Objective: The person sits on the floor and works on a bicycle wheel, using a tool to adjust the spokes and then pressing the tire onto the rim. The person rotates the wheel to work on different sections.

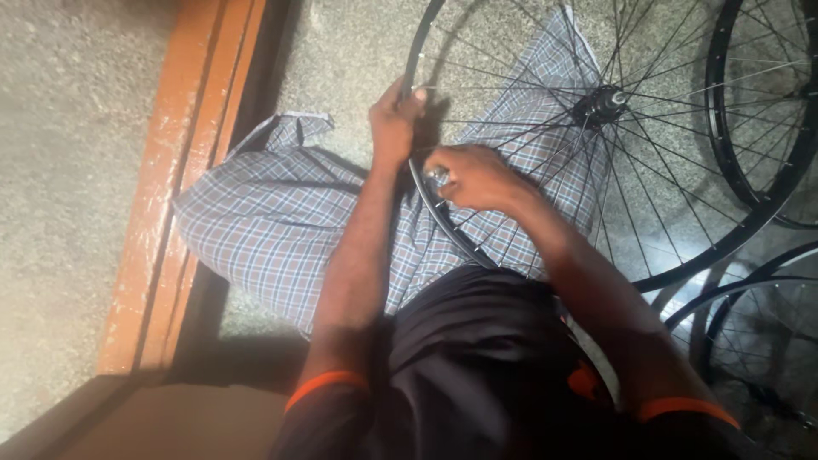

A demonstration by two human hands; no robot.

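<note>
Floor: speckled stone, with an orange wooden sill (183, 170) running from 7 to 12 o'clock at the left of the view.
Wheel (596, 145): black spoked bicycle wheel, resting across the person's lap on checked cloth (273, 221); it fills the frame from centre out to 2 o'clock.
Rim (426, 192): its near arc crosses the lap at centre; no tyre shows on it.
Hub (601, 104): at 1 o'clock from centre; the axle seems to point roughly up toward the camera, so the wheel lies near flat, slightly tilted. A round wheel has no long axis; its plane lies along the lap.
Left hand (394, 119): fingers curled around the rim at its 9 o'clock side, thumb pressed on top.
Right hand (473, 175): fingers pressed together, pinching a small shiny metal piece (437, 175) just at the rim; what it is cannot be told.
Progress: spokes look all laced to hub and rim; judged from this, work is at one spot on the rim, and how many spots are left cannot be told.
Other wheels (758, 111): more black spoked wheels at 3 to 5 o'clock, overlapping.
</note>
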